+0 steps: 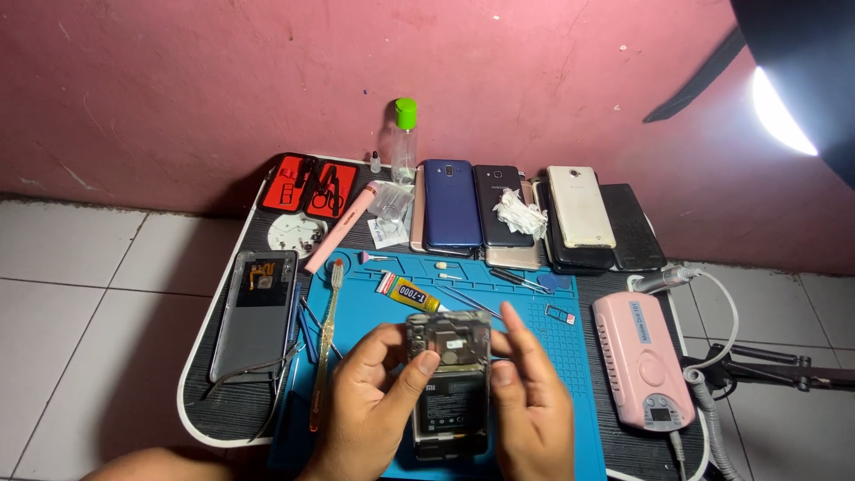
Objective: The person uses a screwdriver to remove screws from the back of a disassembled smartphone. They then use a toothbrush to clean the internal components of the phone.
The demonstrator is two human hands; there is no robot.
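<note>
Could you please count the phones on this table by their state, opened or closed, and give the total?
Opened phone held in the hands, back cover off: 1
Closed phones lying along the far edge: 5 (blue, dark, pinkish below, white, black)
Total: 6; stacked ones may hide more.

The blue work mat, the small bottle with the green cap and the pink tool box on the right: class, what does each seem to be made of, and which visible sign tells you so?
Blue work mat: probably silicone or rubber; matte, with moulded ridges and compartments.
Small bottle: clear plastic, likely; see-through body, glossy green cap.
Pink tool box: smooth, slightly glossy hard plastic, with rounded moulded edges.
</note>
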